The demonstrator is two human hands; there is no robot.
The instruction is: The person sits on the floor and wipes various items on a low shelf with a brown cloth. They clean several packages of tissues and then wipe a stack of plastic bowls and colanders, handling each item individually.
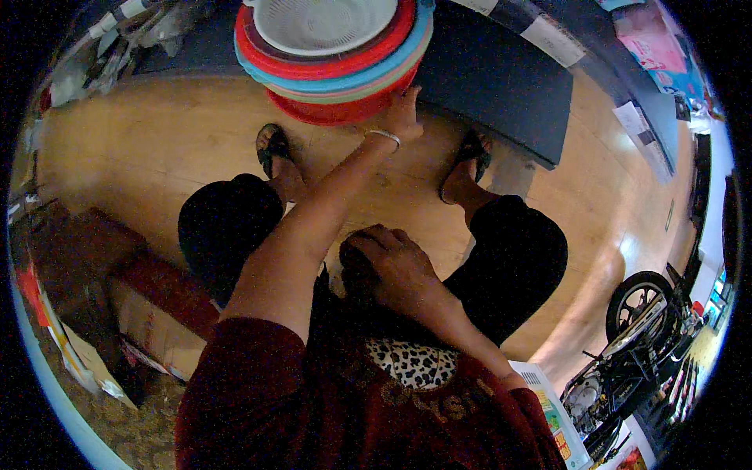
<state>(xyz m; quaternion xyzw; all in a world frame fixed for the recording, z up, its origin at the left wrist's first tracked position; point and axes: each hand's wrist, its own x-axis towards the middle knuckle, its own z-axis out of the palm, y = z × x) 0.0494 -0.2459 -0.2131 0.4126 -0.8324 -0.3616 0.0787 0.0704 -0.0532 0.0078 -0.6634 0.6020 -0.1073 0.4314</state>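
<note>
A stack of nested plastic baskets and basins (335, 76) stands at the top, with a perforated white basket (323, 26) uppermost and red, blue and green rims below. My left hand (402, 114), with a pale bracelet at the wrist, reaches across to the stack's near right side. Its fingers are at the rim of the lowest red basin (329, 111), partly hidden in shadow. Close to my lap, between my knees, my right hand (390, 255) is bent with curled fingers. Darkness beneath its fingers hides whether anything is in it.
A dark flat board (499, 88) lies on the wood-look floor (593, 147) beyond my right foot. Cardboard boxes (153, 323) are at the left, plastic bags (141, 44) at the upper left. A motorcycle (628, 341) and a printed white box (549, 411) are at the lower right.
</note>
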